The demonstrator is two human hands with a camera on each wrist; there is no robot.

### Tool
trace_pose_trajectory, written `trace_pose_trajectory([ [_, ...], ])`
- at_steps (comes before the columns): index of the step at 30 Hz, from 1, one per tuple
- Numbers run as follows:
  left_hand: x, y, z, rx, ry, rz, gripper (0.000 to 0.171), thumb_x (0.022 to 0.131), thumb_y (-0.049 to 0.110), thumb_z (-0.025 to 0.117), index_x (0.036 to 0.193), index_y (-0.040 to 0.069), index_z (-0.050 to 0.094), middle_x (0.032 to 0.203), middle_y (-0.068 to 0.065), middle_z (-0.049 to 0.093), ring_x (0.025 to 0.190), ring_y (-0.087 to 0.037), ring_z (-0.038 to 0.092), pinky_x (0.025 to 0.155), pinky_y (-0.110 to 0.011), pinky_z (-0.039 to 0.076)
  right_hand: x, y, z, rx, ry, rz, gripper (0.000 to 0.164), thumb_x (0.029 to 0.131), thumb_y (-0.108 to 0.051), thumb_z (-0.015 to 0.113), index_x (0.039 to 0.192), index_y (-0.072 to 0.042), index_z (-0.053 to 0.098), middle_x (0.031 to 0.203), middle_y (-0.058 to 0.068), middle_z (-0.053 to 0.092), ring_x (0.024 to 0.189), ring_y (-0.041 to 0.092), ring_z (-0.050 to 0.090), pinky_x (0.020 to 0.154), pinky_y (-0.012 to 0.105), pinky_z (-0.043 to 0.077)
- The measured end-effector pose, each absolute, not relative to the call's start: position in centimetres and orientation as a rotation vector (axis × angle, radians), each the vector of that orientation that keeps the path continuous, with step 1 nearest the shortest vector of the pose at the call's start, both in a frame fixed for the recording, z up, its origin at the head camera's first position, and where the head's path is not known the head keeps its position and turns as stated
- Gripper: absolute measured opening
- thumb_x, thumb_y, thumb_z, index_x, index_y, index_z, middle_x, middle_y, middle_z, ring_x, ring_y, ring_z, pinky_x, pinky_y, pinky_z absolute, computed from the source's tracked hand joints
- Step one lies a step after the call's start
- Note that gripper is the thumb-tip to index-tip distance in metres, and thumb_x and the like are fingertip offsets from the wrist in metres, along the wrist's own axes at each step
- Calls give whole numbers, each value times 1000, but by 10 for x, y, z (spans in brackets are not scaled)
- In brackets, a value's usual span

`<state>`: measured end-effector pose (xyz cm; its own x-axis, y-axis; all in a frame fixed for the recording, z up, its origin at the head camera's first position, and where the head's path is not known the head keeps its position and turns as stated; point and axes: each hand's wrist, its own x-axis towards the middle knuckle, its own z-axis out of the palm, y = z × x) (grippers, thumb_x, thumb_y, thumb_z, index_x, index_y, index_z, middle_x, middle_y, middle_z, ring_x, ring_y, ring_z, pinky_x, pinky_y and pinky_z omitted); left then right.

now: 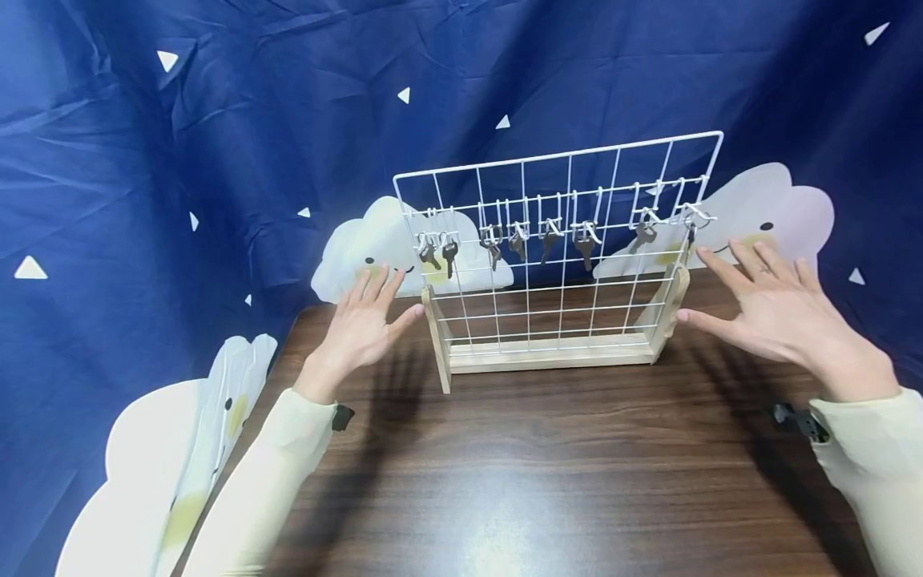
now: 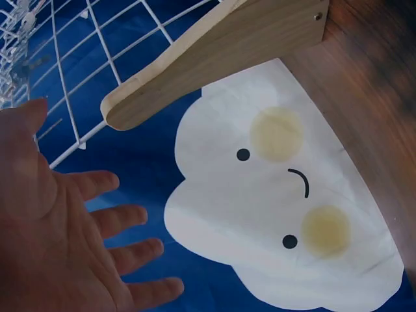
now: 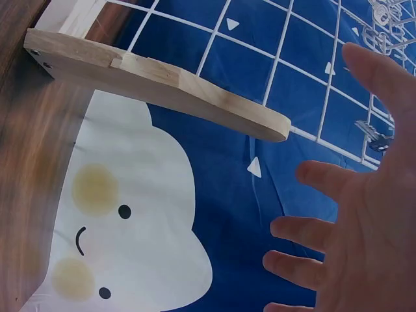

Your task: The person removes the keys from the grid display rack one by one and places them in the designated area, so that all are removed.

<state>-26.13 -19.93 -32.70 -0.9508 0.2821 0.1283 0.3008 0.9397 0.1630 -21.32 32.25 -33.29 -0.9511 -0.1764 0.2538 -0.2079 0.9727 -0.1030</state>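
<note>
A white wire grid rack stands upright in a wooden base on the table. Several keys hang by rings from white hooks along its upper part, among them a key near the middle and a dark key towards the left. My left hand is spread beside the left wooden side piece, holding nothing. On the other side my right hand, fingers spread and also holding nothing, is near the right side piece. One key hangs close to its thumb in the right wrist view.
The brown wood-grain table carries the rack towards its back edge. Behind it hangs a dark blue cloth with white triangles and cloud faces, which also runs along the left side. A small dark device is at the right cuff.
</note>
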Motion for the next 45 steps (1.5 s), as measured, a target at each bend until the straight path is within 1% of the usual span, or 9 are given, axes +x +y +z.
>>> trace_pose_trajectory([
  [7,-263,-199,-327,-519,-2951,-337,74,100,68,30,160,26,22,167,-11,22,155,-35,17,126,-52,16,-212,322,-333,285,-2889,238,92,90,-67,56,161,-26,16,163,26,19,153,46,7,110,78,8],
  [12,-264,-199,-328,-528,-2936,-401,74,99,68,32,158,24,28,165,-9,27,153,-35,24,121,-56,26,-211,323,-332,284,-2890,249,92,89,-67,57,161,-23,19,161,29,24,149,51,16,110,76,14],
  [15,-264,-198,-329,-530,-2935,-445,74,99,68,33,157,23,31,165,-9,29,152,-36,25,120,-58,28,-211,323,-331,290,-2866,256,92,88,-66,60,159,-20,25,157,29,32,145,52,25,109,74,18],
  [19,-265,-198,-329,-529,-2935,-490,72,99,68,34,157,25,31,164,-7,32,152,-36,27,120,-58,27,-211,322,-330,302,-2843,261,91,86,-65,62,156,-17,32,152,31,39,139,53,31,108,72,22],
  [22,-265,-198,-330,-529,-2927,-519,71,99,67,37,157,27,32,162,-6,35,151,-35,29,120,-57,28,-211,322,-330,310,-2836,265,89,86,-64,64,155,-16,35,150,31,42,137,54,34,108,70,24],
  [27,-267,-199,-331,-543,-2899,-565,68,99,63,43,155,24,36,159,-7,40,149,-33,34,121,-52,29,-210,322,-330,321,-2808,272,82,87,-60,65,151,-13,41,146,30,47,133,52,40,104,67,30],
  [36,-269,-199,-333,-548,-2856,-624,62,100,54,50,152,23,42,156,-8,45,146,-30,40,120,-49,32,-212,320,-328,299,-2805,274,69,90,-49,67,144,-11,49,142,30,51,126,54,46,91,73,39],
  [41,-269,-198,-334,-546,-2810,-656,59,99,51,54,149,21,47,151,-8,51,141,-30,46,117,-49,37,-210,319,-327,288,-2806,286,65,91,-47,67,143,-12,50,141,29,53,122,56,49,84,73,42],
  [45,-270,-196,-335,-535,-2766,-693,55,98,45,60,146,20,52,145,-8,58,130,-30,56,108,-49,45,-209,318,-327,284,-2795,302,62,91,-47,66,141,-13,52,141,27,55,118,57,53,82,72,42],
])
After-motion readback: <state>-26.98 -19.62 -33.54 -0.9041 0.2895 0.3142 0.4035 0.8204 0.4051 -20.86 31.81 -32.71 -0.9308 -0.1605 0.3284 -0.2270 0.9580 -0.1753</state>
